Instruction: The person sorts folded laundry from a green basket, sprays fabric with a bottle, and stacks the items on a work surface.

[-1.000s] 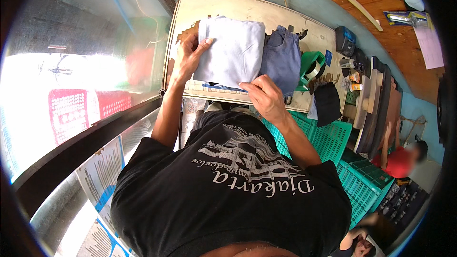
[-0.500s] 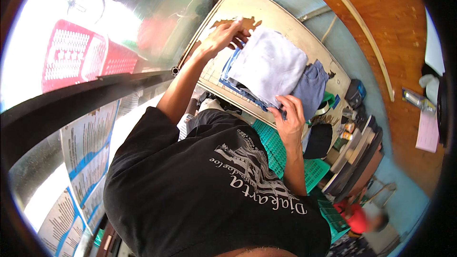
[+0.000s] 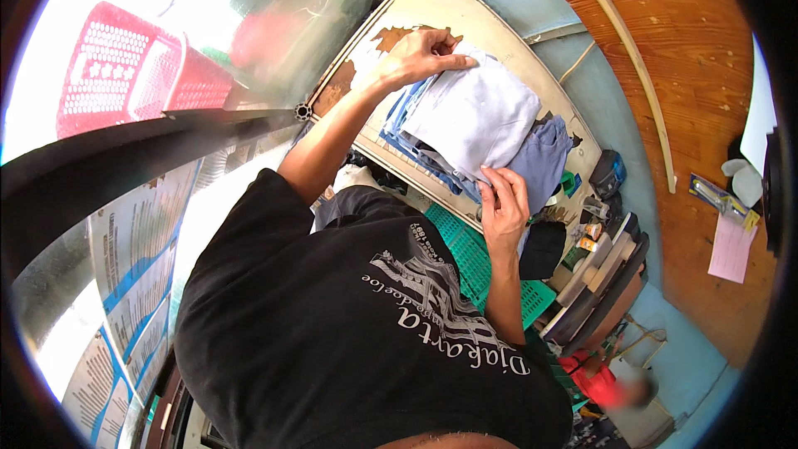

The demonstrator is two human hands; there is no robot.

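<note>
A folded pale grey garment lies on top of a stack of clothes on the worn cream table. My left hand pinches its far left corner between thumb and fingers. At the near right corner, the thumb and fingertips of my right hand close on the garment's edge. Beneath it, blue folded clothes show along the left and near sides. A grey-blue garment lies against the right side of the stack, partly covered.
The cream table has peeled brown patches. Green plastic crates stand below its near edge. A black cloth, a dark pouch and small bottles are at the right. Glass borders the left. A person in red is at lower right.
My left hand has moved from beside the stack onto the pale garment's far left corner and closed on it. My right hand stays at the near right corner. The view has shifted slightly.
</note>
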